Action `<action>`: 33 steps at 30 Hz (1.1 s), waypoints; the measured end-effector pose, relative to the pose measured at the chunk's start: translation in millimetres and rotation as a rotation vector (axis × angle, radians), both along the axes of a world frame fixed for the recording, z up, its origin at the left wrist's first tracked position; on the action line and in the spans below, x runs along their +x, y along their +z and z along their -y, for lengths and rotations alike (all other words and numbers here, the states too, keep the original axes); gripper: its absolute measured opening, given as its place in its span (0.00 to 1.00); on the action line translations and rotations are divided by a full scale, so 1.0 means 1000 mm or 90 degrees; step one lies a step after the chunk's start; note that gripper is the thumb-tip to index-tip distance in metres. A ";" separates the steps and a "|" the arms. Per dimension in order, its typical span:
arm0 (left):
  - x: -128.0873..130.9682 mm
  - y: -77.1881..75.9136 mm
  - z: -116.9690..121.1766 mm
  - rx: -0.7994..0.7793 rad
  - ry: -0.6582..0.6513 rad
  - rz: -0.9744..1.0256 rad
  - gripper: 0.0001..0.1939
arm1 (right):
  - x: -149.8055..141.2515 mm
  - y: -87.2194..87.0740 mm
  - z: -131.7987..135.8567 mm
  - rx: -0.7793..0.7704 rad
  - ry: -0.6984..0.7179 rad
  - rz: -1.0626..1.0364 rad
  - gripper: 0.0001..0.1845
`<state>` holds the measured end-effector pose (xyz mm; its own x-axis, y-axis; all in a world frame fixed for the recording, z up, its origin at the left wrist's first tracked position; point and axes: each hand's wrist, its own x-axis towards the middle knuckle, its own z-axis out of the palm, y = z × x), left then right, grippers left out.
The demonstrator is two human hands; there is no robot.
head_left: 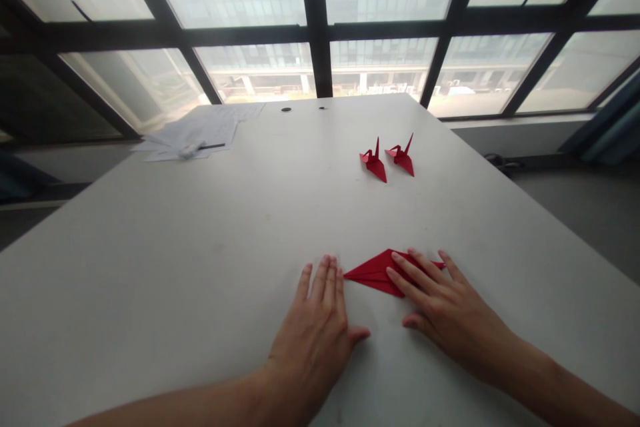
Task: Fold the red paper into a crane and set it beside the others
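A flat, folded piece of red paper (pixel 374 271), shaped like a long diamond, lies on the white table (pixel 200 247) near me. My right hand (pixel 440 307) lies flat with its fingers stretched out over the paper's right half, pressing on it. My left hand (pixel 317 327) rests flat on the table just left of the paper's pointed tip, fingers together and extended, not on the paper. Farther back stand two finished red paper cranes, one on the left (pixel 374 161) and one on the right (pixel 403 157), side by side.
A loose pile of white paper sheets (pixel 197 133) with a dark pen lies at the table's far left corner. Two small dark holes (pixel 286 109) sit near the far edge. Large windows with dark frames rise behind the table.
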<state>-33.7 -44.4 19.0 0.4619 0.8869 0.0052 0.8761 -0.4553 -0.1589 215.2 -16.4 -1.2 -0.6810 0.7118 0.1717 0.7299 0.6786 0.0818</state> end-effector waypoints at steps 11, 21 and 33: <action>-0.020 0.026 -0.063 -0.208 0.037 0.334 0.05 | -0.001 -0.002 -0.001 -0.003 0.000 -0.015 0.32; -0.019 0.017 -0.072 -0.280 0.081 0.358 0.10 | -0.001 -0.005 0.000 0.010 0.002 -0.034 0.29; 0.007 0.014 -0.019 -0.019 -0.027 0.213 0.21 | -0.001 -0.009 0.000 0.021 0.003 -0.003 0.31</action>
